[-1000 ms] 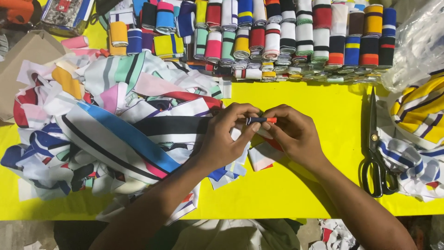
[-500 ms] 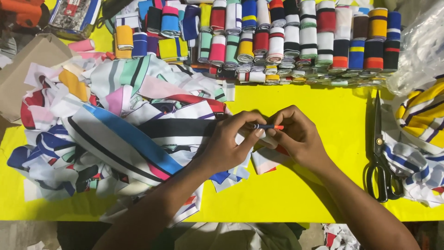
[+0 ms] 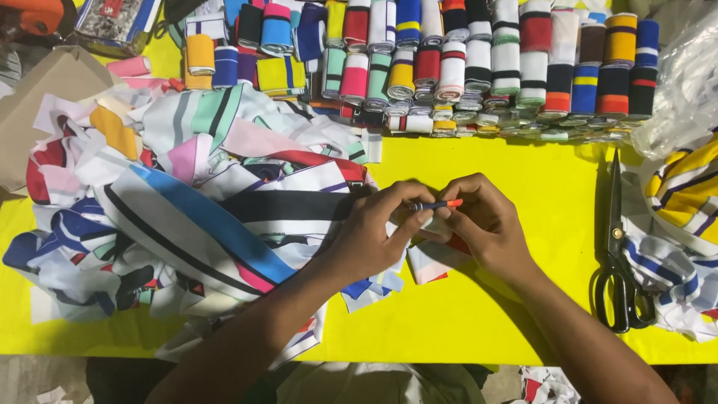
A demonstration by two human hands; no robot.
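Fabric strip (image 3: 436,204), small and rolled, dark with an orange end, is pinched between the fingers of both hands above the yellow worktop (image 3: 538,194). Largest is the heap of striped cloth scraps (image 3: 187,217) at left, then rows of rolled bands (image 3: 464,60) along the back, then black scissors (image 3: 619,262) at right. Left hand (image 3: 370,236) and right hand (image 3: 486,224) meet, fingertips narrow on the strip.

Yellow table (image 3: 523,179); black scissors (image 3: 619,262); strip (image 3: 437,203) seemingly blue-orange striped.
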